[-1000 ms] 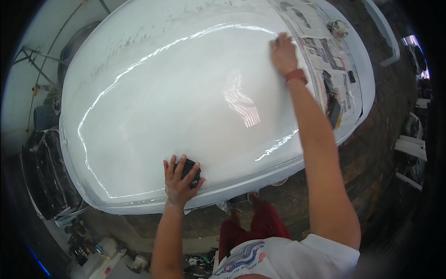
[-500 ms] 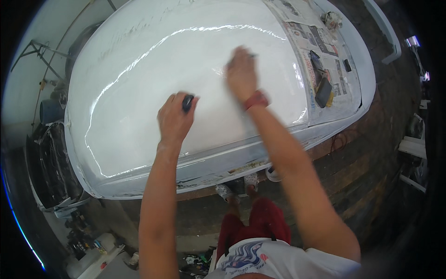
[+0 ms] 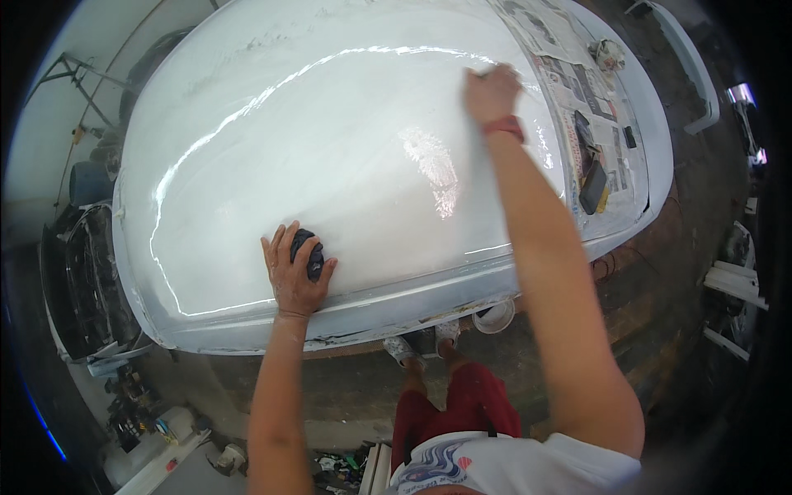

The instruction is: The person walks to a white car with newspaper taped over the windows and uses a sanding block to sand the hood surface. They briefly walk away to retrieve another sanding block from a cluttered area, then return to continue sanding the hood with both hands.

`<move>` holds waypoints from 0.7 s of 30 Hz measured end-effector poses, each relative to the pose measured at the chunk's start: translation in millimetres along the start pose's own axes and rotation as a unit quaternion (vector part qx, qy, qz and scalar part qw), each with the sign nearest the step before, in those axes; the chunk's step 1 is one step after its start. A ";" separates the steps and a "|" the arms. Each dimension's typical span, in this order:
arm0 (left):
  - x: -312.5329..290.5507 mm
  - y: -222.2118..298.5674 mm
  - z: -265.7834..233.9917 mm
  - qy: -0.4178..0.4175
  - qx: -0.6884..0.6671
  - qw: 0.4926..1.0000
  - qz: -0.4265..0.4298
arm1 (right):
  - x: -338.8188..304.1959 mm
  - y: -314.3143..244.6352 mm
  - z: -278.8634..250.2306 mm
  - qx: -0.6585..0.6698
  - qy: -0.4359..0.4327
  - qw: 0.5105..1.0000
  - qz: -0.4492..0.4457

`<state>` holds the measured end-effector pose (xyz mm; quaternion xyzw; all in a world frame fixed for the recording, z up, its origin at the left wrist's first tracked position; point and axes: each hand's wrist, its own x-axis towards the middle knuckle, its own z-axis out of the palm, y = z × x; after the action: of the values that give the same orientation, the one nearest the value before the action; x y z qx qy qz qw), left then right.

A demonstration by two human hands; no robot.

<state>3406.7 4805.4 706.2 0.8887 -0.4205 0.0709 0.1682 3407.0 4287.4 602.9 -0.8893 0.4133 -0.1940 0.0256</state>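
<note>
Low on the white panel, the left hand is pressing a dark pad under spread fingers; the right hand is lying flat near the newspaper.

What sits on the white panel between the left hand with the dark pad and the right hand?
Head view: nothing. Between the left hand on the dark pad and the right hand, the white panel shows only glossy glare.

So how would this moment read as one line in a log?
left hand: pressing dark pad on white car panel | right hand: flat on panel, far side | beside it: newspaper masking
</note>
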 end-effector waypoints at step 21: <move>-3.8 -11.4 3.6 -0.019 0.009 1.000 0.007 | 15.4 87.6 -11.5 0.100 -0.073 0.992 -0.035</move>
<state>3413.0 4813.5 699.2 0.8883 -0.4292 0.0592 0.1520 3348.3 4219.7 600.4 -0.9081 0.3573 -0.1695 0.1379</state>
